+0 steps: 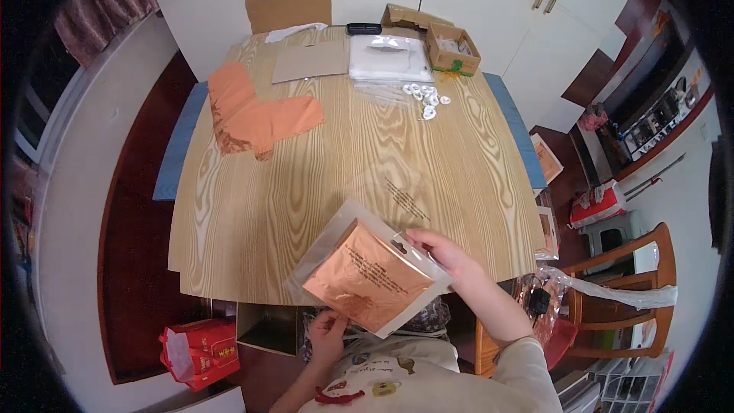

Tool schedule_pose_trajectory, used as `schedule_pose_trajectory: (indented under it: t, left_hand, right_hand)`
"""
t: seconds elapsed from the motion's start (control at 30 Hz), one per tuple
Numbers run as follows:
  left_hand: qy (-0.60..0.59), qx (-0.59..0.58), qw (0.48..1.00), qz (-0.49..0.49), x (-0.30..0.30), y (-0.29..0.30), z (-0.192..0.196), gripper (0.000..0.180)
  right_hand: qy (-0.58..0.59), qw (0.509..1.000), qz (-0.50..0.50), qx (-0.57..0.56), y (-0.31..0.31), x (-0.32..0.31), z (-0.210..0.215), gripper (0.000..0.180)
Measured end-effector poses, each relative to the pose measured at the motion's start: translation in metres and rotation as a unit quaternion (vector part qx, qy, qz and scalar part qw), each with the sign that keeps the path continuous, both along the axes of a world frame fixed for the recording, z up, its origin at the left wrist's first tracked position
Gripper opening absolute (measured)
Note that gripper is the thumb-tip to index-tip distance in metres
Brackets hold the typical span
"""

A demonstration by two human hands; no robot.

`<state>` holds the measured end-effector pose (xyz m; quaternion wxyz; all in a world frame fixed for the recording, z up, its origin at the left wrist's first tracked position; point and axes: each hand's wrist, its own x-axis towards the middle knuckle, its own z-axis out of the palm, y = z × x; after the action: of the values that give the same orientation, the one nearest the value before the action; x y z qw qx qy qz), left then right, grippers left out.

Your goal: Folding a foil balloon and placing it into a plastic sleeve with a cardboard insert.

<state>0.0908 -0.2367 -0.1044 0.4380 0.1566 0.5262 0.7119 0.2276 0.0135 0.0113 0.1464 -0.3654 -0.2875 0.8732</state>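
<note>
A clear plastic bag (426,291) with a hang hole holds a folded copper-coloured foil piece (375,271) and bears dark print. It is tilted over the table's near edge, close to my body. My right hand (443,254) grips its right corner beside the hang hole. Below the bag, the fingers of my left hand (329,333) are closed on its lower edge. Another clear bag (404,183) lies on the table just beyond, partly covered by the one I hold. Spread out at the left is a creased, roughly L-shaped copper foil sheet (260,116).
Toward the table's (229,237) far side lie a grey board (310,61), a stack of clear bags (390,61), several small white coils (428,95), a black object (363,29) and a cardboard box (453,50). A wooden chair (623,291) stands right; a red bag (200,352) sits lower left.
</note>
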Motion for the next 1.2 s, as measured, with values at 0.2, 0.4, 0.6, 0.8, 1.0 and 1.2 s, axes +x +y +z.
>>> schedule_pose_trajectory:
  t: [0.2,0.4,0.6,0.8,1.0,1.2]
  left_hand:
    - [-0.004,0.003,1.000,0.015,0.001,0.000,0.003,0.004]
    - [0.035,-0.071,0.997,0.025,0.001,0.001,-0.001,0.005]
    - [0.030,-0.041,0.998,0.039,0.001,-0.001,-0.007,0.006]
    - [0.034,-0.047,0.998,0.027,0.000,-0.001,-0.005,0.006]
    - [0.022,-0.044,0.998,0.028,0.001,0.000,0.004,0.006]
    - [0.048,-0.047,0.998,0.017,-0.001,-0.001,0.002,0.005]
  right_hand:
    - [0.022,0.998,0.021,0.048,0.003,0.003,0.005,0.019]
    - [-0.030,0.986,0.061,0.155,0.006,0.009,0.011,0.020]
    - [-0.014,0.988,0.128,0.084,0.028,0.018,0.013,0.018]
    - [0.023,0.983,0.170,0.057,0.031,0.019,0.003,0.020]
    - [0.020,0.982,0.174,0.064,0.028,0.019,-0.008,0.025]
    - [0.055,0.982,0.157,0.090,0.022,0.018,0.004,0.020]
